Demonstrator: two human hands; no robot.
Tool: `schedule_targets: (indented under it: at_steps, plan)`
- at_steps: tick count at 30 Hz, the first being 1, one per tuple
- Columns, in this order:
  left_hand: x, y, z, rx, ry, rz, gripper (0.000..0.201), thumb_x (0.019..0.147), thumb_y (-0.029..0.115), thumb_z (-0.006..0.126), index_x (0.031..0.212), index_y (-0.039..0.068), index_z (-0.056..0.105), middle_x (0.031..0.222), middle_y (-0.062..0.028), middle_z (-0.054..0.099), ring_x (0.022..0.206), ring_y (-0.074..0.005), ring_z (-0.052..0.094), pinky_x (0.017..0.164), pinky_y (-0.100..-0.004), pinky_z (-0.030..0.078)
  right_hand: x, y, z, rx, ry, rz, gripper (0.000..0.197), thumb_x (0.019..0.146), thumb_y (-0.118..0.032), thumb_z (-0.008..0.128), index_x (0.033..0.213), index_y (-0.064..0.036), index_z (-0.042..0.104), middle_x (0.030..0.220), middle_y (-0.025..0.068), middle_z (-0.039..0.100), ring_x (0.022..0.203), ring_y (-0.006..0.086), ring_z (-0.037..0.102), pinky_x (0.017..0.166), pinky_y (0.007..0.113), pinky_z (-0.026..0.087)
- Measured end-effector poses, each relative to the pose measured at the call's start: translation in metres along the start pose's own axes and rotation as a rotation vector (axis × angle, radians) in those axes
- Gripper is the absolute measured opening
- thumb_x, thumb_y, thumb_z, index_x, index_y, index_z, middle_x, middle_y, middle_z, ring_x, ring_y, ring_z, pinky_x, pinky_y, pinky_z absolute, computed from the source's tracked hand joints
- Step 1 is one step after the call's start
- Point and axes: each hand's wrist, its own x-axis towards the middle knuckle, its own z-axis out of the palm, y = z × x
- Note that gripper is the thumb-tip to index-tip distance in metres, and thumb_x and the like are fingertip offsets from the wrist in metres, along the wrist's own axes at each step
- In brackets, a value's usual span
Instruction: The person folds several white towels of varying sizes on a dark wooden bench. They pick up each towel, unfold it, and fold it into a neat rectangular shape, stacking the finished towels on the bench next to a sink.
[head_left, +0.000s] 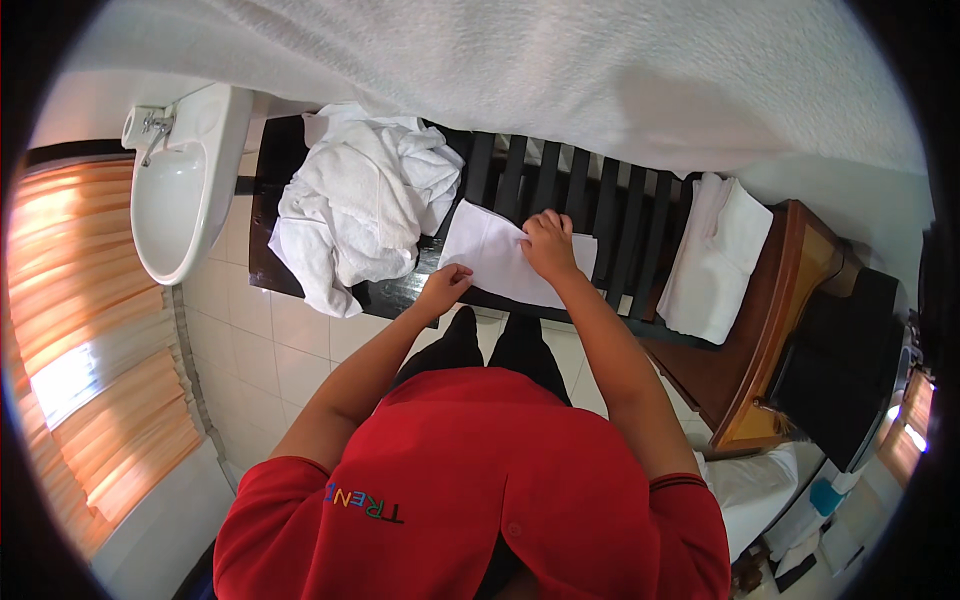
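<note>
A white cloth (pixel 492 252), folded into a flat rectangle, lies in front of me on a black slatted bench (pixel 605 225). My left hand (pixel 445 289) is closed at the cloth's near left corner, thumb and fingers pinching its edge. Bent fingers of my right hand (pixel 549 244) grip the cloth at its far edge, right of the middle. To the left, a loose heap of white towels (pixel 350 205) is piled on the bench's solid dark end. Farther right, a neat stack of folded white towels (pixel 715 262) rests across the slats.
A white washbasin (pixel 180 205) with a tap is on the left, above orange curtains (pixel 105 370). A large white towelling sheet (pixel 520 75) spans the far side. At right stand a brown wooden cabinet (pixel 745 345) and a black screen-like device (pixel 835 360).
</note>
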Motion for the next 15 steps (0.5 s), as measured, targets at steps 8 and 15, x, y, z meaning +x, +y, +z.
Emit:
schedule_targets:
  at_steps: [8, 15]
  plan:
    - [-0.015, 0.054, -0.013, -0.470, -0.174, -0.281, 0.055, 0.094, 0.046, 0.048, 0.128, 0.003, 0.050, 0.115, -0.0126, 0.059, 0.108, -0.0216, 0.056, 0.090, -0.0321, 0.044, -0.022, -0.049, -0.052, 0.889, -0.233, 0.221, 0.025, 0.086, -0.017, 0.066, 0.098, -0.0002, 0.052, 0.080, 0.0073, 0.060, 0.069, 0.0111, 0.053, 0.061, 0.029, 0.043]
    - [-0.046, 0.090, -0.035, -0.969, -0.192, -0.137, 0.044, 0.095, 0.030, 0.053, 0.132, 0.008, 0.044, 0.118, -0.0070, 0.057, 0.106, -0.0173, 0.056, 0.092, -0.0342, 0.046, -0.044, -0.101, -0.103, 1.120, 0.041, 0.347, 0.028, 0.088, -0.012, 0.064, 0.108, 0.0032, 0.052, 0.090, 0.0092, 0.064, 0.078, 0.0105, 0.061, 0.067, 0.026, 0.048]
